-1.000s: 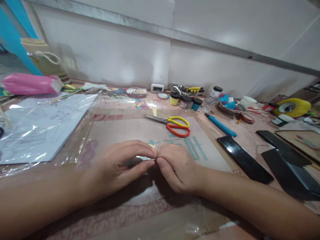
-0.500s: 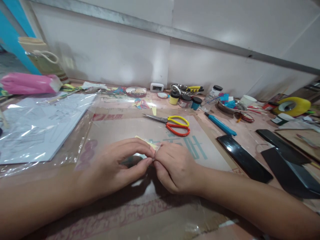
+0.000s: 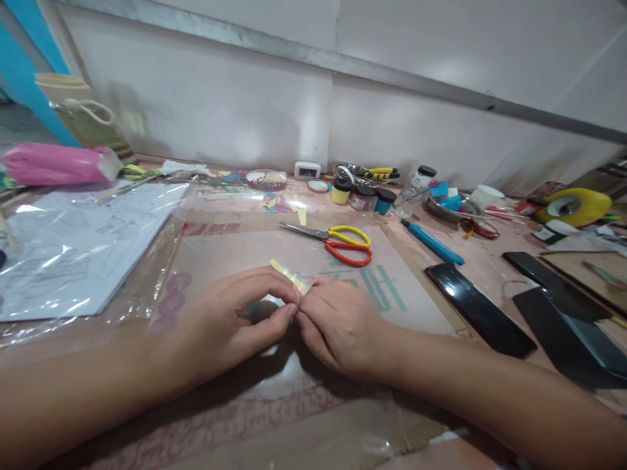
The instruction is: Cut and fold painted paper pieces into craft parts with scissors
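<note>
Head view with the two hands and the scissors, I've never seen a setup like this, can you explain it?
There is no robot here: a camera worn on a person's head looks forward and down at their own bare hands. The left hand and right hand meet at the fingertips. A pale yellow strip sticks out there, apparently held; the fingers hide which hand grips it. Beyond lie scissors; on the table to the right is a blue tool, to the left, sheets with drawings.
</note>
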A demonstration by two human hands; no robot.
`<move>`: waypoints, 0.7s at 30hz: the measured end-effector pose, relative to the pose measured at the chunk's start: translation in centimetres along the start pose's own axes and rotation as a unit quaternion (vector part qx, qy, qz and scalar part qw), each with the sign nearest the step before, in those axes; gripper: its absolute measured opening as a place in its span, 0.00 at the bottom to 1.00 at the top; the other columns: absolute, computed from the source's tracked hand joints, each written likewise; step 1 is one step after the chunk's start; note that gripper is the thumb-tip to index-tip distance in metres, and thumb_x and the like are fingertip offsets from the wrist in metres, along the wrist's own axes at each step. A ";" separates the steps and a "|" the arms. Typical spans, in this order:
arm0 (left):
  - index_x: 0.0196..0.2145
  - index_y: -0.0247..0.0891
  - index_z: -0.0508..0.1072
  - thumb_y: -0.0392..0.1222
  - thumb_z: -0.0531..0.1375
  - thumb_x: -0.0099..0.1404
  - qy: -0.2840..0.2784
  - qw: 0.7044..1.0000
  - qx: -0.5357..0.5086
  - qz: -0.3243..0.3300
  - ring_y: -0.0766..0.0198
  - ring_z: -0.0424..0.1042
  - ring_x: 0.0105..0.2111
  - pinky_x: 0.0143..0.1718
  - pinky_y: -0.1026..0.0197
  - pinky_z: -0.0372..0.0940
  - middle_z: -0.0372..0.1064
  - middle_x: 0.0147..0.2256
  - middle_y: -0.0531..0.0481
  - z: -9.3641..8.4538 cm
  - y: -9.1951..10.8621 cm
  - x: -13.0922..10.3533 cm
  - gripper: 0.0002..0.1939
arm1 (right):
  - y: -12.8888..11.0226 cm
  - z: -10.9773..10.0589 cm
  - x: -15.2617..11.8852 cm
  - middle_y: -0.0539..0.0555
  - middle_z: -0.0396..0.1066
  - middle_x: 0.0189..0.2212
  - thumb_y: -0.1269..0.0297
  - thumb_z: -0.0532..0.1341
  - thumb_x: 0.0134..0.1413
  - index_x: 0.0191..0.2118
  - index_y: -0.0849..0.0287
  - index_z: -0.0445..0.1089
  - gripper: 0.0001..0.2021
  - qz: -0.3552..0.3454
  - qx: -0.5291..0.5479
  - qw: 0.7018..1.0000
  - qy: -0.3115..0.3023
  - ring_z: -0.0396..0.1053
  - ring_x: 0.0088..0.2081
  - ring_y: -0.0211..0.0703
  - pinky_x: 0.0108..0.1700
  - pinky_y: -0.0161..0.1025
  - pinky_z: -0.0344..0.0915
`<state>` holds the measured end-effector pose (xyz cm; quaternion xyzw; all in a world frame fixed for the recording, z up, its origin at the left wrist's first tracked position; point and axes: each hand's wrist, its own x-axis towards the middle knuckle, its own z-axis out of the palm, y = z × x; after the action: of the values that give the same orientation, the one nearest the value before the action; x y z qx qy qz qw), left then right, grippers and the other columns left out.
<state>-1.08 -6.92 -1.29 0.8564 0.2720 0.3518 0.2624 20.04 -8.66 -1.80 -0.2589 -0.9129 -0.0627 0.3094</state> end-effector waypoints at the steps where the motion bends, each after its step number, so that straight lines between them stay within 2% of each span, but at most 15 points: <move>1: 0.41 0.42 0.73 0.34 0.59 0.69 -0.005 1.000 0.008 0.000 0.67 0.74 0.40 0.43 0.65 0.67 0.75 0.39 0.55 0.0 0.0 0.0 0.05 | 0.0 0.0 0.0 0.54 0.71 0.24 0.71 0.49 0.69 0.34 0.61 0.68 0.14 -0.001 0.000 1.000 -0.003 0.65 0.27 0.44 0.34 0.41 0.61; 7: 0.38 0.41 0.65 0.35 0.55 0.70 -0.016 0.997 0.067 0.018 0.62 0.70 0.42 0.46 0.60 0.65 0.70 0.39 0.51 0.7 -0.2 0.0 0.03 | -0.2 0.0 0.2 0.54 0.71 0.23 0.71 0.49 0.68 0.32 0.61 0.69 0.14 -0.005 0.020 1.000 -0.009 0.66 0.27 0.44 0.37 0.41 0.64; 12: 0.37 0.41 0.63 0.34 0.53 0.70 -0.031 0.998 0.055 0.020 0.63 0.70 0.41 0.45 0.62 0.64 0.68 0.38 0.52 0.7 0.1 0.2 0.04 | -0.4 -0.3 0.5 0.54 0.72 0.24 0.71 0.48 0.66 0.31 0.59 0.67 0.14 0.011 0.075 0.997 0.006 0.66 0.26 0.43 0.36 0.39 0.65; 21: 0.36 0.42 0.63 0.34 0.52 0.70 -0.053 0.998 -0.001 -0.041 0.66 0.69 0.38 0.42 0.65 0.64 0.69 0.37 0.54 0.3 0.5 0.4 0.04 | -0.3 -0.3 0.4 0.56 0.73 0.26 0.70 0.48 0.66 0.30 0.58 0.66 0.14 0.011 0.103 0.995 -0.009 0.69 0.29 0.44 0.39 0.39 0.68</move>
<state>-0.47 -7.14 -1.01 0.8616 0.2922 0.2954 0.2916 19.73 -8.82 -1.33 -0.2361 -0.9145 0.0373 0.3265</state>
